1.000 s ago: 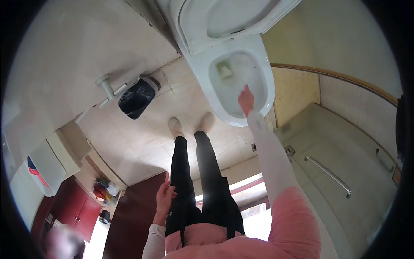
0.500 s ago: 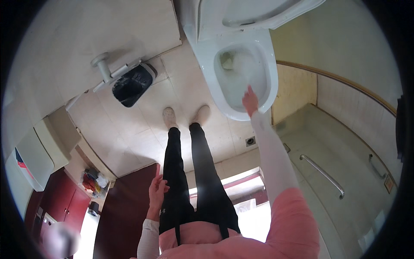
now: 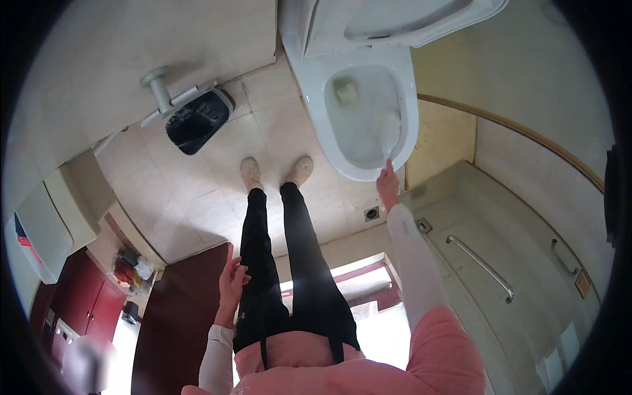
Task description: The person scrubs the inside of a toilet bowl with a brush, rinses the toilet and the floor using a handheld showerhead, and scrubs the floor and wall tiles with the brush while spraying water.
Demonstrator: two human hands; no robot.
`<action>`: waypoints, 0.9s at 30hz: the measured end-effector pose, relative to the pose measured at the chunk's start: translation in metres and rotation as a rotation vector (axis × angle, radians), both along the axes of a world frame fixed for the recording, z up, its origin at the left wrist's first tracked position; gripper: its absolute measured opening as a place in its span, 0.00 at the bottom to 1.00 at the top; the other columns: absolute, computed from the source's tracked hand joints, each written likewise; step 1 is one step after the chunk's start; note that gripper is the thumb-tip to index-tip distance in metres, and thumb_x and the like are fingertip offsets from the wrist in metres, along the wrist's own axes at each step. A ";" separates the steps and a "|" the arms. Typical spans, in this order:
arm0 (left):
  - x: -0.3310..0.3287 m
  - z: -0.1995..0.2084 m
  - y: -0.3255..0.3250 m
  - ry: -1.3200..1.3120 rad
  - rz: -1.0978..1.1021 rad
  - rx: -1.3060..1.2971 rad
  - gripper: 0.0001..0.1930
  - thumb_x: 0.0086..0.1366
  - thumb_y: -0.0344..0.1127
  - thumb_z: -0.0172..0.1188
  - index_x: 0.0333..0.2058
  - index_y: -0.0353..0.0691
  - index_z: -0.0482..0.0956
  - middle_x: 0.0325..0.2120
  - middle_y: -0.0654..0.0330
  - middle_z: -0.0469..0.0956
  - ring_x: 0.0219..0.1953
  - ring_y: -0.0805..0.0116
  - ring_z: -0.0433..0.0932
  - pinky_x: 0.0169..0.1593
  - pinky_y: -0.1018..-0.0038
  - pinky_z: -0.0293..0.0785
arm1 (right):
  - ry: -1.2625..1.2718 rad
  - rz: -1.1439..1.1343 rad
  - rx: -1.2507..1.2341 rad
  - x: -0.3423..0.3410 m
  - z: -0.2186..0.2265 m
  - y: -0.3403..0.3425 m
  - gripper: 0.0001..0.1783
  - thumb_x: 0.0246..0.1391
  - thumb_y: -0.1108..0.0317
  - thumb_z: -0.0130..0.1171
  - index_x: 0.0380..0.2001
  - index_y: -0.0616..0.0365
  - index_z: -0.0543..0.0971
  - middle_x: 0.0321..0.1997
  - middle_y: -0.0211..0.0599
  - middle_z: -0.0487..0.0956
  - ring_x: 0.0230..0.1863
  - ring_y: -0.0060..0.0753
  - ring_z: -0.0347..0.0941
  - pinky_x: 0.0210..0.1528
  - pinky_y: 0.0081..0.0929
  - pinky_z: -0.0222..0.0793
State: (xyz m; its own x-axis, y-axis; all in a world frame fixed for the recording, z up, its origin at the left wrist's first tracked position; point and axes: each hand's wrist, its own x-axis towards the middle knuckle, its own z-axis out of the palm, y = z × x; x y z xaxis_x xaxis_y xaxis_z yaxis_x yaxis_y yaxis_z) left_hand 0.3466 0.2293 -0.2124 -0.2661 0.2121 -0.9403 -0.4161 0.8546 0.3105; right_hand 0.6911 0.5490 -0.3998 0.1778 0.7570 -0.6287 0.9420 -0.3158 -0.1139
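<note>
My right hand [image 3: 388, 187] is closed at the near right rim of the white toilet bowl [image 3: 413, 135]. From its fingers a pale, blurred toilet brush [image 3: 389, 129] reaches into the bowl along the right inner wall. Pale yellowish water and a whitish patch [image 3: 347, 92] show at the bowl's far left. My left hand [image 3: 231, 282] hangs beside my left thigh, fingers loosely bent and partly spread, with nothing seen in it. The toilet seat and lid [image 3: 408, 26] stand raised behind the bowl.
Left of the toilet, a bin [image 3: 199, 122] with a black liner stands under a white wall-mounted bar [image 3: 170, 105]. A floor drain [image 3: 372, 214] lies near my right forearm. A metal grab bar [image 3: 480, 268] is at the right. A dark red door panel [image 3: 178, 316] stands at the lower left.
My right hand has drawn back from over the bowl to its near right rim, bringing the brush toward me. The left hand stays by my thigh. The whole view has shifted slightly.
</note>
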 end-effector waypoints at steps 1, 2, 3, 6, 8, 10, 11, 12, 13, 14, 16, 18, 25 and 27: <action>0.000 -0.003 0.003 0.003 -0.002 -0.001 0.17 0.63 0.33 0.50 0.50 0.35 0.67 0.32 0.61 0.74 0.27 0.77 0.73 0.31 0.82 0.71 | 0.055 -0.130 0.059 -0.001 0.003 -0.013 0.27 0.55 0.65 0.42 0.60 0.46 0.60 0.38 0.49 0.77 0.39 0.52 0.73 0.41 0.42 0.67; -0.001 -0.003 0.005 0.006 0.008 0.023 0.17 0.64 0.34 0.50 0.50 0.36 0.68 0.32 0.61 0.74 0.27 0.77 0.74 0.31 0.81 0.71 | 0.102 -0.059 0.202 -0.004 -0.005 -0.002 0.26 0.55 0.66 0.42 0.60 0.48 0.60 0.36 0.50 0.77 0.38 0.53 0.73 0.40 0.43 0.67; -0.001 -0.007 0.007 -0.009 0.001 0.052 0.17 0.64 0.34 0.50 0.50 0.36 0.68 0.33 0.61 0.74 0.27 0.76 0.74 0.32 0.81 0.71 | 0.129 0.001 0.352 0.002 -0.016 0.013 0.26 0.55 0.67 0.41 0.59 0.51 0.61 0.34 0.50 0.77 0.37 0.53 0.73 0.40 0.43 0.66; -0.001 -0.015 0.005 -0.006 0.008 0.077 0.16 0.64 0.35 0.51 0.49 0.37 0.68 0.33 0.61 0.74 0.27 0.76 0.74 0.32 0.80 0.72 | 0.261 -0.049 0.314 -0.029 -0.015 0.094 0.24 0.57 0.67 0.41 0.58 0.53 0.62 0.29 0.41 0.76 0.27 0.37 0.73 0.27 0.34 0.67; -0.005 -0.010 0.006 0.043 -0.002 0.062 0.16 0.64 0.35 0.51 0.49 0.37 0.68 0.32 0.62 0.74 0.26 0.76 0.74 0.33 0.81 0.71 | 0.542 -0.481 0.047 -0.049 0.000 0.095 0.21 0.60 0.64 0.39 0.56 0.52 0.66 0.23 0.34 0.73 0.21 0.27 0.71 0.20 0.27 0.66; -0.008 -0.008 0.005 0.005 0.001 0.045 0.16 0.64 0.36 0.51 0.49 0.37 0.68 0.32 0.62 0.74 0.26 0.76 0.74 0.33 0.81 0.71 | 0.709 -0.826 0.176 -0.006 -0.011 0.034 0.22 0.60 0.62 0.40 0.57 0.51 0.65 0.14 0.25 0.64 0.10 0.19 0.58 0.09 0.23 0.55; -0.007 -0.003 -0.004 0.023 0.033 0.011 0.16 0.64 0.36 0.51 0.49 0.38 0.68 0.32 0.62 0.74 0.26 0.76 0.74 0.32 0.81 0.71 | 0.458 -0.657 0.111 -0.022 0.006 0.006 0.22 0.60 0.64 0.40 0.58 0.52 0.64 0.13 0.25 0.64 0.08 0.19 0.55 0.09 0.24 0.55; -0.008 -0.004 -0.002 0.015 0.020 0.034 0.16 0.64 0.35 0.51 0.49 0.38 0.68 0.32 0.62 0.74 0.26 0.76 0.74 0.32 0.80 0.71 | 0.298 -0.693 0.036 -0.028 0.030 -0.004 0.23 0.59 0.65 0.40 0.59 0.53 0.63 0.14 0.27 0.66 0.09 0.19 0.56 0.11 0.23 0.55; -0.008 -0.005 -0.001 0.008 0.010 0.029 0.16 0.64 0.35 0.51 0.49 0.37 0.68 0.32 0.62 0.74 0.26 0.76 0.74 0.32 0.80 0.70 | 0.329 -0.618 0.090 -0.025 0.022 0.004 0.24 0.58 0.66 0.40 0.59 0.54 0.63 0.19 0.29 0.68 0.14 0.21 0.60 0.15 0.23 0.58; -0.007 -0.005 -0.001 0.002 0.002 0.022 0.16 0.64 0.35 0.50 0.49 0.37 0.68 0.32 0.62 0.74 0.27 0.76 0.74 0.32 0.80 0.70 | 0.361 -0.542 0.141 -0.026 0.009 0.020 0.25 0.58 0.67 0.41 0.59 0.55 0.62 0.24 0.32 0.71 0.19 0.22 0.64 0.18 0.23 0.61; -0.007 -0.018 0.010 -0.036 -0.028 0.063 0.16 0.64 0.35 0.50 0.49 0.37 0.68 0.32 0.62 0.74 0.27 0.76 0.74 0.32 0.80 0.70 | 0.332 -0.288 0.266 -0.010 -0.009 0.073 0.26 0.56 0.67 0.41 0.59 0.56 0.61 0.30 0.40 0.75 0.27 0.29 0.70 0.27 0.27 0.66; -0.012 -0.017 0.000 0.011 0.020 0.072 0.16 0.64 0.34 0.50 0.50 0.37 0.68 0.32 0.62 0.74 0.27 0.76 0.74 0.32 0.80 0.70 | 0.299 -0.293 0.112 -0.063 0.008 0.098 0.26 0.56 0.66 0.40 0.58 0.58 0.62 0.34 0.45 0.77 0.33 0.37 0.73 0.35 0.33 0.66; -0.011 -0.017 0.013 -0.034 -0.019 0.044 0.16 0.64 0.32 0.49 0.50 0.36 0.68 0.31 0.62 0.74 0.26 0.79 0.73 0.31 0.84 0.70 | 0.141 0.028 0.395 0.008 -0.041 0.027 0.25 0.58 0.63 0.39 0.59 0.54 0.62 0.25 0.39 0.76 0.20 0.32 0.70 0.25 0.32 0.68; -0.010 -0.018 0.015 -0.008 -0.014 0.057 0.16 0.64 0.33 0.49 0.50 0.36 0.68 0.31 0.62 0.74 0.26 0.78 0.73 0.31 0.83 0.70 | 0.254 -0.042 0.204 -0.041 -0.034 0.084 0.24 0.59 0.64 0.39 0.59 0.56 0.62 0.22 0.38 0.75 0.21 0.30 0.69 0.25 0.31 0.66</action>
